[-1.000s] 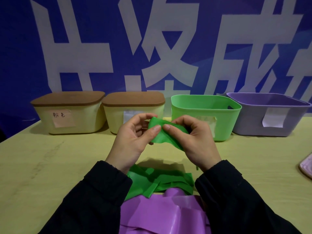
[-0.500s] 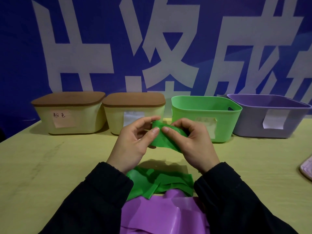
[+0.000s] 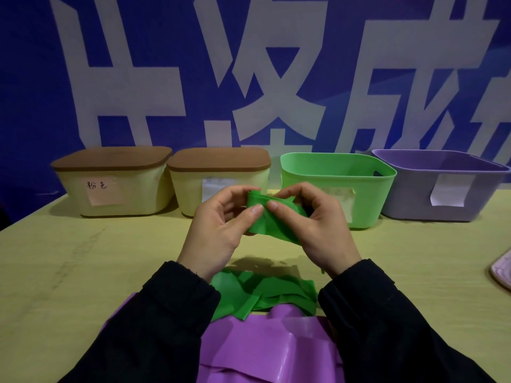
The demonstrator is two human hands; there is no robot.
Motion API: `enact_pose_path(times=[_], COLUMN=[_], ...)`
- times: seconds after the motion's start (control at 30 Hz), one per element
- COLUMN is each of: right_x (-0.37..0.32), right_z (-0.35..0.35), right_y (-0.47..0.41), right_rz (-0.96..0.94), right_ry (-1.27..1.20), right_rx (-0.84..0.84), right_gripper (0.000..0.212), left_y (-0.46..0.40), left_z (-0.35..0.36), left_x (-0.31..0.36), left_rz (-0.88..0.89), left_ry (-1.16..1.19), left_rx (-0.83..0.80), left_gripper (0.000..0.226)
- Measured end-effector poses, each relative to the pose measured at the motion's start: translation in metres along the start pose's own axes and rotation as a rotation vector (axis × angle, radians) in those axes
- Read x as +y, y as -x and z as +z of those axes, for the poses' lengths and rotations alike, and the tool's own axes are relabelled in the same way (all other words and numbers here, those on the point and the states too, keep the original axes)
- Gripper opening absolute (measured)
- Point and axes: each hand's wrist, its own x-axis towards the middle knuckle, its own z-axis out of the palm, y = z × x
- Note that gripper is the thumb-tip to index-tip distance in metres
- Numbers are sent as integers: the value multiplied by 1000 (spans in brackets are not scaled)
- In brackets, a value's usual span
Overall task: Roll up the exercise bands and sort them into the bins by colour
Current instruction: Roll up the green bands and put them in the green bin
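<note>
A green exercise band (image 3: 272, 217) is held above the table, its upper end wound into a small roll. My left hand (image 3: 221, 230) pinches that roll with thumb and fingers, and my right hand (image 3: 318, 225) grips it from the other side. The loose rest of the green band lies crumpled on the table below my wrists. A purple band (image 3: 265, 349) is spread at the near edge between my forearms. An open green bin (image 3: 370, 194) stands just behind my right hand, with an open purple bin (image 3: 409, 200) to its right.
Two cream bins with brown lids stand at the back left: one (image 3: 110, 186) with a pink handwritten label, the other (image 3: 190, 189) with a white label. A pink object (image 3: 502, 269) pokes in at the right edge. A blue banner wall rises behind the bins.
Both hands have kept turning the green band's end, and the roll between the fingers has become a little thicker. The hands stay at the same place above the table.
</note>
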Motion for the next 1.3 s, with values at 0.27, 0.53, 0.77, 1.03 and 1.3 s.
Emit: enact_pose_path(times=[0.27, 0.53, 0.77, 1.03, 1.3], right_x=[1, -1, 0, 0, -1], right_z=[-2, 0, -4, -3, -4], right_y=[0, 0, -2, -1, -2], right_rz=[13, 18, 88, 95, 101], right_ry=[34, 55, -2, 17, 25], right_rx=[-51, -20, -23, -29, -6], right_gripper=[7, 10, 10, 9, 10], left_y=[-1, -4, -4, -4, -2], left_z=[1, -4, -7, -8, -3], left_x=[0, 0, 4, 6, 9], left_rz=[-10, -5, -56, -69, -84], left_ry=[20, -70, -4, -77, 0], left_rx=[-8, 70, 99, 140, 131], left_gripper=[37, 25, 32, 26, 35])
